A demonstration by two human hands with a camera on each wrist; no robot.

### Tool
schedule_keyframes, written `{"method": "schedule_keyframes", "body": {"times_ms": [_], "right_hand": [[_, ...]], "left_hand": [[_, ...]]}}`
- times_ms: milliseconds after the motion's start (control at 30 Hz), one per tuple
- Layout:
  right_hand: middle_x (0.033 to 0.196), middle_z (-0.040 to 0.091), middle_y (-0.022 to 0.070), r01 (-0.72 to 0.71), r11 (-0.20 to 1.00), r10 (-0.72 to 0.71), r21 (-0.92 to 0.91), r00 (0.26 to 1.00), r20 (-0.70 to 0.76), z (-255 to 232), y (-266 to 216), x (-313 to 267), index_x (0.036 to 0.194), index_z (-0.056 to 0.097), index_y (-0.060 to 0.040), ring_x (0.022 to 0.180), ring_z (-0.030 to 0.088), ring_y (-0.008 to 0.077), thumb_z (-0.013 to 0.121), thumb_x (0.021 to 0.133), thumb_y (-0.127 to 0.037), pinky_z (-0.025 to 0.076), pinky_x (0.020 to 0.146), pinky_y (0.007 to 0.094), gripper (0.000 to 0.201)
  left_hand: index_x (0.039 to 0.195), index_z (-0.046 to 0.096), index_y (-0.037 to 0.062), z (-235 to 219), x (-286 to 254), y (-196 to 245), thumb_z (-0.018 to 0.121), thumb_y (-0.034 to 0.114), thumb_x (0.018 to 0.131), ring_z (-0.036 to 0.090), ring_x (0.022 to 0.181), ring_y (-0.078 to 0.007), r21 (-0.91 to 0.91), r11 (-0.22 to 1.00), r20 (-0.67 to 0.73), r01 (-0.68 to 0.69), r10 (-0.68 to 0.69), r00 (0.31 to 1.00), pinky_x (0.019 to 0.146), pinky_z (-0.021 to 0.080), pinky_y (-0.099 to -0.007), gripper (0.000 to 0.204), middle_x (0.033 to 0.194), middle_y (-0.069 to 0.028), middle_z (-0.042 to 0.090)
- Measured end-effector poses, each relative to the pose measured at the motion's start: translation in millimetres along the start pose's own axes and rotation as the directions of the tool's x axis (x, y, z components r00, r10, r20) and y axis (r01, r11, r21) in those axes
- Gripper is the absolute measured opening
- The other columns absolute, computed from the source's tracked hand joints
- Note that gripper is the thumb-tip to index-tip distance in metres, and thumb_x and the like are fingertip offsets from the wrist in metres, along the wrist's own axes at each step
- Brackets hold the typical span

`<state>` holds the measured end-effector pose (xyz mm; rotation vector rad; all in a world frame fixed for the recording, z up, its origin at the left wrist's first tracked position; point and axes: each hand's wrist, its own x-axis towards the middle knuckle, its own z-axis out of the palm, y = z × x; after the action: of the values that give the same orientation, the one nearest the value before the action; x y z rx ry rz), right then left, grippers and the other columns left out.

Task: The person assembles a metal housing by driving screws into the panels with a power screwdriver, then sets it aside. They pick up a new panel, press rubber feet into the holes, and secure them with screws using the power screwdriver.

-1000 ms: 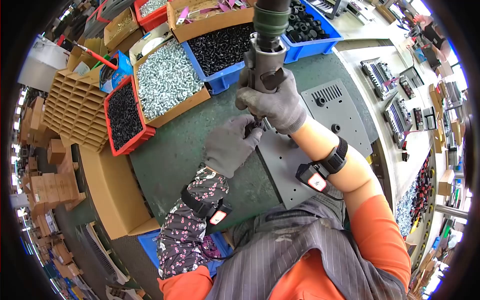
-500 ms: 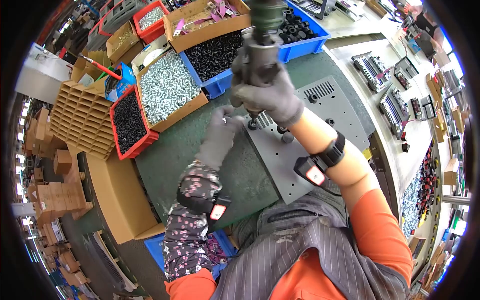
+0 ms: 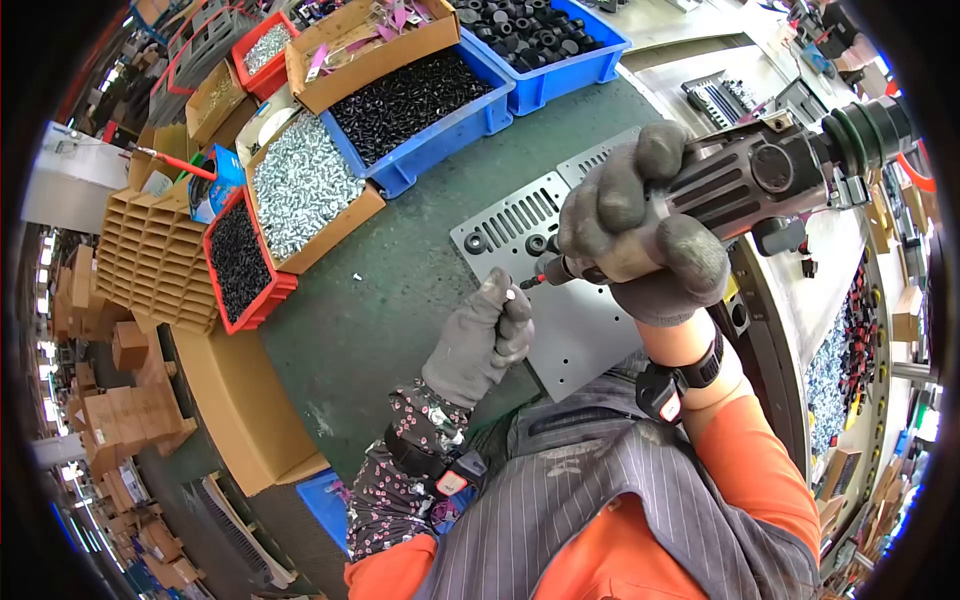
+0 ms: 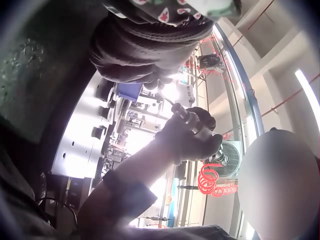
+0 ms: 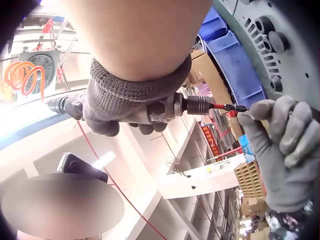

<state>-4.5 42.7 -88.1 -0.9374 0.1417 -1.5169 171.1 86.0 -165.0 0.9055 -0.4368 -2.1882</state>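
Note:
In my right hand (image 3: 650, 225) I grip a dark power screwdriver (image 3: 770, 175), lying tilted with its bit (image 3: 535, 281) toward the left. My left hand (image 3: 475, 345) pinches a small silver screw (image 3: 510, 294) between thumb and curled fingers, right by the bit's tip. The right wrist view also shows the bit (image 5: 235, 107) at the left fingertips (image 5: 261, 107). Below lies a grey slotted metal plate (image 3: 575, 335) on the bench. Black round feet (image 3: 475, 243) sit on its far part; the right hand and screwdriver cover some of the plate.
Bins stand along the bench's far side: a carton of silver screws (image 3: 300, 185), a red bin of black screws (image 3: 238, 262), a blue bin of black screws (image 3: 400, 175) and a blue bin of black feet (image 3: 560, 80). One loose screw (image 3: 357, 276) lies on the green benchtop (image 3: 350, 340).
The screwdriver has gone from upright over the plate's corner foot to tilted sideways, its body swung right. My left hand left that foot, drew back, then came to the bit with a screw.

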Motion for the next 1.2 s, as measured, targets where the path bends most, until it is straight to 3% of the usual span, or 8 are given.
{"method": "schedule_keyframes", "body": {"times_ms": [567, 667, 733, 767, 833, 967, 1100, 1200], "right_hand": [[0.083, 0.057, 0.006, 0.008, 0.992, 0.0, 0.122, 0.997, -0.071, -16, -27, -17, 0.107, 0.045, -0.0114, 0.066, 0.06, 0.0225, 0.067, 0.073, -0.024, 0.049, 0.059, 0.0374, 0.043], [0.081, 0.056, 0.0071, 0.063, 0.997, -0.055, 0.054, 0.988, -0.142, -24, -28, -15, 0.109, 0.044, -0.0081, 0.067, 0.06, 0.0235, 0.061, 0.076, -0.026, 0.051, 0.059, 0.0373, 0.041], [0.081, 0.055, 0.0077, 0.049, 0.999, -0.047, 0.007, 0.982, -0.183, -28, -34, -12, 0.109, 0.044, -0.0074, 0.068, 0.06, 0.0237, 0.06, 0.077, -0.027, 0.051, 0.059, 0.0369, 0.041], [0.081, 0.055, 0.0082, 0.032, 0.999, -0.04, -0.039, 0.974, -0.221, -33, -38, -10, 0.11, 0.044, -0.0068, 0.068, 0.06, 0.0239, 0.059, 0.077, -0.027, 0.051, 0.059, 0.0365, 0.042], [0.081, 0.055, 0.01, 0.06, 0.996, -0.051, 0.058, 0.988, -0.146, -50, -34, -3, 0.111, 0.043, -0.0038, 0.069, 0.06, 0.0245, 0.056, 0.079, -0.025, 0.051, 0.057, 0.0358, 0.04], [0.079, 0.057, 0.0133, 0.074, 0.98, -0.126, -0.183, 0.948, -0.292, -54, -26, 11, 0.108, 0.043, 0.0016, 0.067, 0.061, 0.0241, 0.053, 0.08, -0.018, 0.049, 0.051, 0.0335, 0.036], [0.072, 0.059, 0.0139, -0.018, 0.909, -0.116, -0.416, 0.949, -0.294, -60, -22, 28, 0.101, 0.045, 0.003, 0.06, 0.061, 0.0212, 0.058, 0.077, -0.012, 0.048, 0.051, 0.0282, 0.031], [0.073, 0.057, 0.0092, -0.011, 0.917, -0.11, -0.399, 0.954, -0.279, -65, -8, 48, 0.105, 0.045, -0.0012, 0.061, 0.061, 0.0192, 0.061, 0.076, -0.003, 0.048, 0.054, 0.0272, 0.033]], "left_hand": [[0.067, 0.047, 0.01, 40, 2, -3, 0.045, 0.051, 0.094, 0.036, 0.045, -0.009, 0.101, 0.993, 0.13, 0.061, -0.074, 0.989, 0.039, 0.026, -0.0197, 0.049, 0.059, 0.0018, 0.041], [0.08, 0.057, 0.0062, 41, 6, 7, 0.05, 0.044, 0.094, 0.046, 0.051, -0.0117, 0.452, 0.879, -0.191, 0.152, -0.071, 0.979, 0.044, 0.035, -0.022, 0.041, 0.064, 0.0003, 0.049], [0.101, 0.062, 0.0054, 20, 31, 7, 0.062, 0.032, 0.087, 0.054, 0.06, -0.0159, 0.832, 0.356, 0.189, -0.426, 0.54, 0.82, 0.054, 0.045, -0.0277, 0.03, 0.073, -0.0036, 0.057], [0.101, 0.062, 0.0054, 16, 32, 17, 0.062, 0.032, 0.087, 0.054, 0.06, -0.0159, 0.832, 0.354, 0.191, -0.426, 0.539, 0.82, 0.054, 0.045, -0.0277, 0.03, 0.073, -0.0036, 0.057], [0.115, 0.061, 0.0097, 24, 28, 44, 0.069, 0.022, 0.078, 0.059, 0.071, -0.0193, 0.925, -0.366, 0.291, -0.107, 0.495, 0.818, 0.067, 0.049, -0.0312, 0.04, 0.082, -0.0071, 0.061], [0.112, 0.063, 0.012, 21, 52, 54, 0.068, 0.019, 0.077, 0.061, 0.078, -0.0228, 0.863, -0.458, 0.373, -0.212, 0.295, 0.88, 0.069, 0.048, -0.0309, 0.036, 0.091, -0.0102, 0.062], [0.111, 0.063, 0.011, 35, 75, 56, 0.067, 0.021, 0.079, 0.062, 0.083, -0.0244, 0.91, -0.411, 0.244, -0.062, 0.408, 0.88, 0.072, 0.049, -0.0326, 0.034, 0.094, -0.0104, 0.063], [0.11, 0.063, 0.0101, 30, 101, 50, 0.065, 0.022, 0.083, 0.062, 0.089, -0.0273, 0.978, -0.126, 0.207, -0.167, 0.468, 0.859, 0.078, 0.048, -0.036, 0.03, 0.099, -0.0114, 0.065]]}}
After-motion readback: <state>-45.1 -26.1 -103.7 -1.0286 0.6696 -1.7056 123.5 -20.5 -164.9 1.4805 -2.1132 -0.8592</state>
